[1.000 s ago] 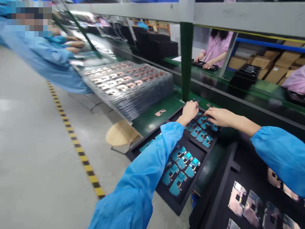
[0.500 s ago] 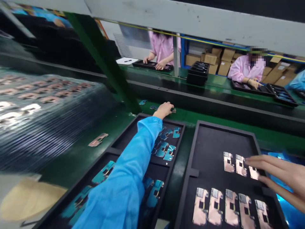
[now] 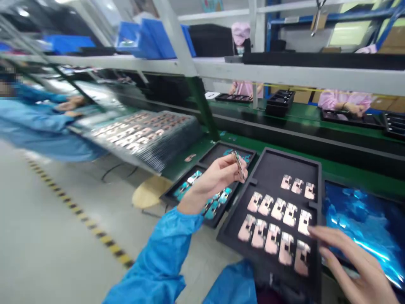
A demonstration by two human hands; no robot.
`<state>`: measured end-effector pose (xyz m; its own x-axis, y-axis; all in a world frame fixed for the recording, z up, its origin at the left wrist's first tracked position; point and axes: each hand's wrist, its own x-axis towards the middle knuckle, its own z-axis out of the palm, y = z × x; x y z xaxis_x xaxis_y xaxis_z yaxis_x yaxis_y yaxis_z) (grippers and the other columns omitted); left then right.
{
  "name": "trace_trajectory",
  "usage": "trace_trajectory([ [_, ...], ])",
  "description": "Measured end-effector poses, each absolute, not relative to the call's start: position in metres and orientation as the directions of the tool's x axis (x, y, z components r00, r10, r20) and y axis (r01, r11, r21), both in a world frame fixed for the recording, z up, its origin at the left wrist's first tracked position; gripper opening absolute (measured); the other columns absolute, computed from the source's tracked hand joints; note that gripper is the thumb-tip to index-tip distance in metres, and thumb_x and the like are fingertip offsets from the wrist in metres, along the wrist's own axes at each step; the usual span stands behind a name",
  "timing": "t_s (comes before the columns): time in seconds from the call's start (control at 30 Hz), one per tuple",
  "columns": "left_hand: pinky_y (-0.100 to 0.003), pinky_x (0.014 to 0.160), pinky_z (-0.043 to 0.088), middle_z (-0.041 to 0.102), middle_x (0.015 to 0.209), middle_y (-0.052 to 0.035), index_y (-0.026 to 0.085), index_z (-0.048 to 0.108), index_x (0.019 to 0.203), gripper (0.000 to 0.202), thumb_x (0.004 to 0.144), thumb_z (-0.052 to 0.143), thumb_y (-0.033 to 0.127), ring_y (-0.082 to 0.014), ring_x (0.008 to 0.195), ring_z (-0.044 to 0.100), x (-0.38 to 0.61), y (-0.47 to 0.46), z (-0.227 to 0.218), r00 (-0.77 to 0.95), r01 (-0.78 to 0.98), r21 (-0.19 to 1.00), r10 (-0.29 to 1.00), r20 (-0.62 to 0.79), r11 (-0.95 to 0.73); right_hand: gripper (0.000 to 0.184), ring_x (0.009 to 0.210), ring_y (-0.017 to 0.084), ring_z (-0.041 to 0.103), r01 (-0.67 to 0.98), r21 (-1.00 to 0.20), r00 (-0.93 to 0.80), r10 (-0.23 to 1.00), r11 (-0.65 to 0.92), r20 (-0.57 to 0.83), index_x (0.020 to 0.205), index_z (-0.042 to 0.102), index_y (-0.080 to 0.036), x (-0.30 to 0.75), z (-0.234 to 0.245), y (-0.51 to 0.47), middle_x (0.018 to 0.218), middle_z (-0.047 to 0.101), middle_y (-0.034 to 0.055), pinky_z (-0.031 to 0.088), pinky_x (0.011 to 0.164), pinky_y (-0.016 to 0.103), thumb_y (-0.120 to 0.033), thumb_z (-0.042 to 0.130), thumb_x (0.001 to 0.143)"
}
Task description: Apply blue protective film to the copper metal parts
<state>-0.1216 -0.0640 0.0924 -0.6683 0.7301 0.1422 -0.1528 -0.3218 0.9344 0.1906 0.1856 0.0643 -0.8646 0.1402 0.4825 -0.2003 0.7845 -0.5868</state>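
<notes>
My left hand (image 3: 215,179) is raised above the black tray of teal-and-copper parts (image 3: 230,150) and pinches a narrow shiny metal piece (image 3: 239,165) between finger and thumb. My right hand (image 3: 351,266) is at the lower right, fingers apart and holding nothing. Its fingertips reach the right edge of a black foam tray (image 3: 284,169), close to its rows of pink-copper metal plates (image 3: 275,223). My left hand hides part of the teal parts (image 3: 217,202).
A long stack of clear trays with copper parts (image 3: 142,135) lies on the green bench (image 3: 329,164) to the left. Shiny blue film (image 3: 360,223) lies right of the foam tray. A wooden stool (image 3: 150,192) stands at the bench. Co-workers in blue sleeves (image 3: 38,122) and pink sleeves (image 3: 344,101) work nearby.
The view has swung up and back, showing more of the room. My left hand has drawn back from the far tray edge and now holds the metal piece. My right hand has moved lower right.
</notes>
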Motion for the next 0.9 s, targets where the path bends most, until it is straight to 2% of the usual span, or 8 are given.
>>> trace_trajectory([
  [0.13, -0.038, 0.081, 0.063, 0.071, 0.087, -0.0052, 0.022, 0.075, 0.088, 0.026, 0.094, 0.086, 0.045, -0.0217, 0.087, 0.073, 0.005, -0.053, 0.088, -0.661, 0.029, 0.869, 0.643, 0.387, -0.494, 0.035, 0.107, 0.028, 0.08, -0.342, -0.787, -0.809, 0.265, 0.513, 0.524, 0.135, 0.074, -0.029, 0.164, 0.07, 0.125, 0.124, 0.081, 0.0095, 0.069, 0.091, 0.041, -0.032, 0.078, 0.1],
  [0.27, -0.049, 0.106, 0.057, 0.077, 0.104, -0.0065, 0.027, 0.079, 0.085, 0.014, 0.091, 0.09, 0.034, -0.0271, 0.115, 0.07, 0.064, -0.042, 0.058, -0.647, 0.524, 0.747, 0.378, 0.662, -0.41, 0.027, 0.075, 0.02, 0.076, -0.265, -0.964, -0.919, 0.295, 0.033, 0.263, 0.118, 0.077, -0.027, 0.164, 0.056, 0.102, 0.096, 0.08, 0.0039, 0.068, 0.07, 0.035, -0.045, 0.08, 0.098],
  [0.33, -0.045, 0.1, 0.059, 0.077, 0.116, -0.0064, 0.029, 0.082, 0.09, 0.008, 0.091, 0.09, 0.028, -0.026, 0.116, 0.07, 0.079, -0.043, 0.044, -0.64, 0.58, 0.739, 0.37, 0.673, -0.342, 0.028, 0.063, 0.017, 0.071, -0.174, -0.966, -0.955, 0.272, -0.191, 0.118, 0.106, 0.077, -0.025, 0.17, 0.049, 0.103, 0.085, 0.077, 0.001, 0.065, 0.06, 0.031, -0.051, 0.082, 0.096],
  [0.43, -0.038, 0.092, 0.062, 0.074, 0.131, -0.0072, 0.03, 0.085, 0.098, 0.007, 0.097, 0.082, 0.023, -0.024, 0.116, 0.071, 0.093, -0.047, 0.029, -0.642, 0.567, 0.767, 0.423, 0.64, -0.3, 0.037, 0.059, 0.015, 0.068, -0.097, -0.934, -0.968, 0.25, -0.343, 0.009, 0.099, 0.075, -0.023, 0.182, 0.04, 0.107, 0.084, 0.076, 0.0006, 0.064, 0.055, 0.029, -0.053, 0.091, 0.085],
  [0.57, -0.037, 0.091, 0.065, 0.066, 0.154, -0.0068, 0.035, 0.081, 0.126, 0.029, 0.104, 0.071, 0.019, -0.0229, 0.118, 0.073, 0.111, -0.047, 0.021, -0.731, 0.454, 0.84, 0.414, 0.542, -0.297, 0.039, 0.058, 0.013, 0.067, -0.088, -0.932, -0.938, 0.344, -0.351, -0.042, 0.092, 0.069, -0.023, 0.193, 0.033, 0.109, 0.077, 0.071, -0.002, 0.064, 0.054, 0.027, -0.053, 0.092, 0.084],
  [0.67, -0.033, 0.083, 0.066, 0.07, 0.146, -0.0113, 0.033, 0.064, 0.152, 0.047, 0.106, 0.069, 0.028, -0.0218, 0.108, 0.076, 0.127, -0.039, 0.018, -0.827, 0.18, 0.911, 0.444, 0.345, -0.372, 0.038, 0.063, 0.014, 0.069, -0.147, -0.955, -0.855, 0.519, -0.258, -0.009, 0.092, 0.065, -0.024, 0.197, 0.029, 0.106, 0.083, 0.072, -0.0009, 0.067, 0.06, 0.028, -0.053, 0.088, 0.087],
  [0.83, -0.034, 0.092, 0.064, 0.077, 0.109, -0.008, 0.021, 0.079, 0.1, 0.016, 0.094, 0.083, 0.036, -0.0235, 0.105, 0.075, 0.142, -0.012, 0.021, -0.922, -0.003, 0.97, 0.376, 0.092, -0.243, 0.029, 0.078, 0.017, 0.073, -0.176, -0.982, -0.797, 0.594, -0.062, 0.105, 0.098, 0.062, -0.024, 0.205, 0.018, 0.101, 0.094, 0.073, 0.0029, 0.067, 0.071, 0.031, -0.051, 0.074, 0.1],
  [0.9, -0.034, 0.094, 0.064, 0.077, 0.102, -0.0063, 0.022, 0.078, 0.094, 0.014, 0.094, 0.082, 0.035, -0.0231, 0.102, 0.075, 0.138, -0.003, 0.024, -0.934, -0.016, 0.979, 0.352, 0.057, -0.201, 0.018, 0.088, 0.018, 0.073, -0.15, -0.987, -0.802, 0.577, 0.058, 0.155, 0.105, 0.066, -0.024, 0.21, 0.014, 0.106, 0.101, 0.073, 0.0044, 0.066, 0.075, 0.031, -0.042, 0.07, 0.103],
])
